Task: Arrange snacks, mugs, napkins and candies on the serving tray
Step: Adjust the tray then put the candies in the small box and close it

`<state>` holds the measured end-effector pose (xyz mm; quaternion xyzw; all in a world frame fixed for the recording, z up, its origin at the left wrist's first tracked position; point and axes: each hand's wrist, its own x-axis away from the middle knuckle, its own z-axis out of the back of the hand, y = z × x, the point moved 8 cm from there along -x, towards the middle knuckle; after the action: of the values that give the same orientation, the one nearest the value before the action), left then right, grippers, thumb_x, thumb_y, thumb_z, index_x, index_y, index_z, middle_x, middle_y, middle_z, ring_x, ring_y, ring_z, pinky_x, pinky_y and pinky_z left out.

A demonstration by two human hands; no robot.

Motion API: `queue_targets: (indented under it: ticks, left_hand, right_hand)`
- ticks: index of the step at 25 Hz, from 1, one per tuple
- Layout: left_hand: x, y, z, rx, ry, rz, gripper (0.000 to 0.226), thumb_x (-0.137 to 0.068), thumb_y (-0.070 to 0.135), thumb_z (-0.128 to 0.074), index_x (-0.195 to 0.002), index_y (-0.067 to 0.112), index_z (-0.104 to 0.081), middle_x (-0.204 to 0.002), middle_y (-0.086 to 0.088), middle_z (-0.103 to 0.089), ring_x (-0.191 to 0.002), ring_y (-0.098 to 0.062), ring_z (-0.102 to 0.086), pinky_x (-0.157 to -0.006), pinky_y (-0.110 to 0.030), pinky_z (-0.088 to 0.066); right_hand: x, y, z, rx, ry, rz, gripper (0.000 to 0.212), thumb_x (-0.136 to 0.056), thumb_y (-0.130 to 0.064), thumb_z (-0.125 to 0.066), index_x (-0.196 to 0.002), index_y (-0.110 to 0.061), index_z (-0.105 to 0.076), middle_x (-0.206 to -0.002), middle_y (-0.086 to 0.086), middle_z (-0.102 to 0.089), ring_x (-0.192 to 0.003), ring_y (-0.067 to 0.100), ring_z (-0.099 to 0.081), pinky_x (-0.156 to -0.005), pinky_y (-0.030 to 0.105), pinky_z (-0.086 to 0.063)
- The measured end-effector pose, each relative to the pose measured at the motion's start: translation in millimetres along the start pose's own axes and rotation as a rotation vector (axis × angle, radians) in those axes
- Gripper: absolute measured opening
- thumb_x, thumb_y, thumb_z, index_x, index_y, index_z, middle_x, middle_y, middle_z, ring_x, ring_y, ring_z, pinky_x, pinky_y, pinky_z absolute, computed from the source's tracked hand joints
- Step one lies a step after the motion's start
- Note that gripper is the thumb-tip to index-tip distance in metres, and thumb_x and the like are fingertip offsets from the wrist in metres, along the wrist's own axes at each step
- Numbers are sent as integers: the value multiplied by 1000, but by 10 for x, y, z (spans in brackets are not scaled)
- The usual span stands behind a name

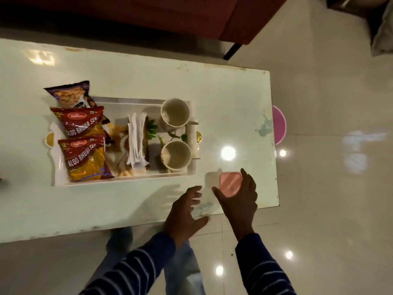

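The right hand (238, 196) curls around a small box with a pink lid (230, 183), thumb on its left near edge and fingers wrapped round its right side, so the lid shows between them. Whether the box rests on the table or is lifted just off it cannot be told. The left hand (184, 213) is beside it to the left, empty, fingers spread and slightly bent, thumb pointing right, hovering over the near edge of the table (127, 205). Between the two hands lies something pale and blurred, too unclear to name. Both wrists come out of dark sleeves with thin light stripes (263, 271).

Just beyond the hands, on the glossy white table, sits the white serving tray (131, 100), with gold-accented handles at its left and right ends. At its right end stand two cream mugs, the far mug (174, 112) and the near mug (175, 156), both upright and empty. In the middle a stack of white napkins (136, 141) stands on edge in a holder. At the left end lie three snack packets: two red and yellow packets (85, 157) side by side, and a purple packet (71, 94) at the far left corner, partly overhanging the tray's rim.

A pink round object (280, 124) pokes out past the table's right edge, and a red sofa (191, 15) stands beyond the far side.
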<state>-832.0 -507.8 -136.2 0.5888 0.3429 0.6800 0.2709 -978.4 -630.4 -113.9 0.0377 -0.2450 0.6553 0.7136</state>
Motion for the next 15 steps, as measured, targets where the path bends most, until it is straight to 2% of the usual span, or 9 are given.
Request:
queue_targets:
  ticks: [2, 5, 7, 9, 11, 13, 15]
  left_hand:
    - [-197, 52, -226, -61, -56, -14, 97, -66, 23, -89, -146, 29, -34, -137, 10, -51, -120, -6, -53, -100, -25, -48]
    - [-378, 60, -398, -173, -84, -38, 110, -66, 24, -89, -152, 28, -21, -150, 6, -39, -133, -12, -44, -108, -37, -44]
    - [-435, 93, -433, -331, -71, -94, 116, -66, 29, -89, -154, 29, -12, -157, 4, -29, -142, -15, -33, -112, -42, -39]
    - [-459, 212, -452, -450, -27, -206, 122, -65, 39, -88, -153, 29, -6, -161, 9, -12, -149, -14, -17, -117, -38, -30]
    - [-438, 333, -472, -477, -15, -287, 127, -60, 46, -89, -151, 29, -2, -160, 12, 1, -150, -12, -6, -118, -31, -23]
    - [-404, 400, -527, -500, -26, -331, 129, -58, 50, -88, -151, 27, -2, -162, 6, -3, -150, -15, -8, -119, -35, -23]
    - [-373, 430, -573, -447, -42, -317, 125, -60, 47, -87, -152, 24, -6, -162, -1, -19, -147, -13, -18, -118, -40, -30]
  right_hand:
    - [-58, 4, -94, -49, -9, 4, 101, -67, -56, -80, -147, -36, -22, -152, -2, -36, -130, 32, -46, -97, 57, -48]
    - [-140, 80, -131, -156, -18, -23, 96, -69, -46, -81, -146, -36, -25, -146, -3, -41, -126, 30, -49, -96, 50, -50]
    - [-185, 117, -124, -204, -39, -5, 94, -69, -43, -83, -146, -32, -29, -144, -2, -44, -125, 27, -50, -95, 40, -47]
    - [-184, 142, -73, -256, -86, 36, 95, -68, -44, -85, -147, -29, -33, -144, -2, -45, -126, 23, -49, -92, 28, -41]
    - [-124, 122, 3, -277, -150, 86, 97, -67, -48, -86, -147, -28, -35, -146, -3, -45, -128, 17, -47, -91, 23, -36]
    - [-11, 69, 77, -270, -211, 156, 97, -68, -50, -85, -148, -26, -36, -146, -4, -46, -126, 11, -45, -93, 16, -31]
    - [106, 19, 165, -253, -242, 213, 96, -69, -49, -84, -148, -26, -37, -143, -6, -48, -119, 2, -41, -87, 4, -25]
